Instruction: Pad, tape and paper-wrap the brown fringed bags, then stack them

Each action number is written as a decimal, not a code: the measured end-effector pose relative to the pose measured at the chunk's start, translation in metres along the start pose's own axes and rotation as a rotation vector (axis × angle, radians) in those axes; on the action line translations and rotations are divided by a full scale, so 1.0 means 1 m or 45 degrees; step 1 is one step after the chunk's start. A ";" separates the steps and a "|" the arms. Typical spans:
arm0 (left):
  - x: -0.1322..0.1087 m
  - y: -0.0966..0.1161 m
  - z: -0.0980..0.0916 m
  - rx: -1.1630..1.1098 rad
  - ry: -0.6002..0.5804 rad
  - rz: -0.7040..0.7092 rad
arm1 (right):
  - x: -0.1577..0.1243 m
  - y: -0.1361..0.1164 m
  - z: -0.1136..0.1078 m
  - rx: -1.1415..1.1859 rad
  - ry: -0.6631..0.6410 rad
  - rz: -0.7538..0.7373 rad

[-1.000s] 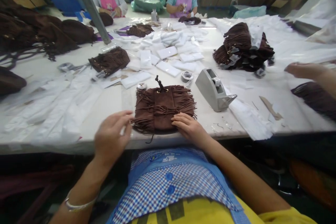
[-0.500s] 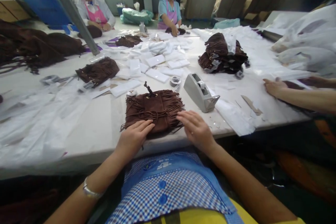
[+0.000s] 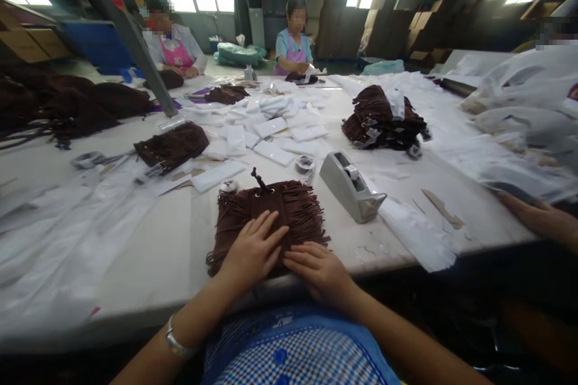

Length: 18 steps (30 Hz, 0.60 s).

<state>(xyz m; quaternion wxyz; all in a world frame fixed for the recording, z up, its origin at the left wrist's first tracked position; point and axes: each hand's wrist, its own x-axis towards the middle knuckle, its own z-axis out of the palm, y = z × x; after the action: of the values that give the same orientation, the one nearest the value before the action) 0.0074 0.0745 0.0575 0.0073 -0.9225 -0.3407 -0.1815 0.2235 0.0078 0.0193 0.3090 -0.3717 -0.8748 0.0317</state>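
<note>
A dark brown fringed bag [image 3: 239,210] lies flat at the table's near edge, with a knotted cord standing up from its eyelets at the far side. My left hand [image 3: 255,246] rests on the middle of it, fingers stretched out. On the bag's near right part lies my right hand [image 3: 318,267], its fingers also extended and flat on the fringe. A grey tape dispenser [image 3: 352,186] stands just right of the bag. Behind the bag sits a roll of tape [image 3: 304,163].
White packets [image 3: 273,150] are strewn over the mid-table. A stack of fringed bags [image 3: 382,117] stands behind the dispenser; another bag [image 3: 171,144] lies to the left. A metal post [image 3: 144,42] rises at left. A co-worker's hand [image 3: 537,213] is at the right edge; two people sit opposite.
My left hand has slid up onto the bag's middle. My right hand has moved left from the bag's right edge onto its near part. The view has tilted upward.
</note>
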 end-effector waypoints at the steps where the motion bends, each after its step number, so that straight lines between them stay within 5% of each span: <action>1: 0.002 -0.007 0.002 -0.005 -0.030 -0.093 | 0.000 0.001 0.000 0.011 -0.009 -0.004; 4: -0.018 -0.041 -0.006 -0.104 -0.085 -0.364 | -0.001 0.004 0.000 0.038 -0.002 -0.010; 9: -0.094 -0.108 -0.045 0.187 0.143 -0.973 | -0.002 0.009 0.002 0.067 0.024 0.006; 12: -0.099 -0.100 -0.054 0.335 0.266 -1.059 | 0.003 0.009 0.000 0.085 0.046 -0.004; 14: -0.078 -0.069 -0.043 0.053 0.341 -0.790 | 0.008 0.007 -0.002 0.113 0.031 0.013; 16: -0.051 -0.032 -0.021 -0.308 0.140 -0.215 | 0.012 0.004 -0.006 0.154 -0.018 0.055; 18: -0.031 -0.006 0.004 -0.399 0.067 0.093 | 0.016 0.003 -0.012 0.211 -0.066 0.081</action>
<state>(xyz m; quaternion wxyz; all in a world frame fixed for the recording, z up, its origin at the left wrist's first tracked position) -0.0166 0.0598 0.0423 -0.1213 -0.9190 -0.2740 -0.2562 0.2240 0.0182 0.0364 0.3147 -0.3716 -0.8647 0.1234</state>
